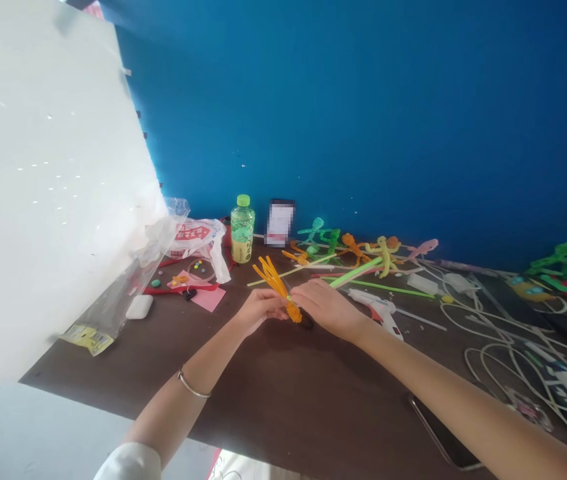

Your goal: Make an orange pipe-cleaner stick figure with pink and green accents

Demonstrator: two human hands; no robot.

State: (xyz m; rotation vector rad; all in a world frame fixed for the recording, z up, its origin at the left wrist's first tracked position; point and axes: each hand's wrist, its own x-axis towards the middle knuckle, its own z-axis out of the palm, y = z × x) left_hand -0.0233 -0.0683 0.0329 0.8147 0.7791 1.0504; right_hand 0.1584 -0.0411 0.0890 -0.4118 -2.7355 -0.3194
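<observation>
An orange pipe-cleaner bundle [274, 280] is held up over the middle of the table, its loose stems fanning toward the upper left and its lower end bunched into a twisted knot. My left hand [261, 310] is closed on it from the left, thumb and fingers pinching near the knot. From the right, my right hand [327, 308] presses curled fingers against the same bundle, where a small yellow-green band shows. Just behind the right hand are light green stems [356, 273]; whether it touches them is hidden. A dark round thing [306, 323] shows partly under the right fingers.
A green-capped bottle [242, 230] and a propped phone [280, 223] stand by the blue wall. Pipe-cleaner figures [386, 255] lie along the back. To the right are a glue gun [378, 310], white cables [488, 347] and another phone [443, 430]. Plastic bags [196, 240] lie left.
</observation>
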